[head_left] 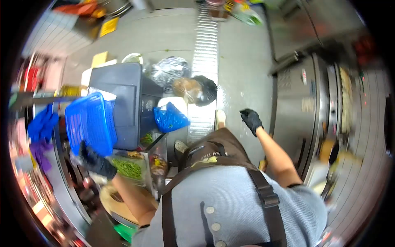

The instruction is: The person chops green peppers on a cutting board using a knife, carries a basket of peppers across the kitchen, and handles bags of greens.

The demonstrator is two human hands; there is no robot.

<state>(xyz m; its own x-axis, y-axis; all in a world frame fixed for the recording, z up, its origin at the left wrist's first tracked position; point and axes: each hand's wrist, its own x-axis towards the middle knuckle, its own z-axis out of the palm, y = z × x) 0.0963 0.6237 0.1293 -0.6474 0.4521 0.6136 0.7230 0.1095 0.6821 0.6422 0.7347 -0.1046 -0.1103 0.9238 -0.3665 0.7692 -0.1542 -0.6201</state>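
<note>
My left hand [96,161], in a black glove, is at the near edge of a blue plastic basket [88,123], its fingers closed on the rim as far as I can see. The basket sits tilted beside and partly over the lid of a large grey storage bin [117,99]. My right hand [250,119], also black-gloved, hangs in the air over the floor to the right, loosely bent and with nothing visible in it. Below the basket is a clear container of chopped green vegetables [128,168].
A blue plastic bag [170,117], a clear bag [170,71] and a dark bag [205,90] lie ahead near a metal floor drain [205,45]. Steel cabinets [294,111] line the right side. A steel counter [68,187] with blurred items runs along the left.
</note>
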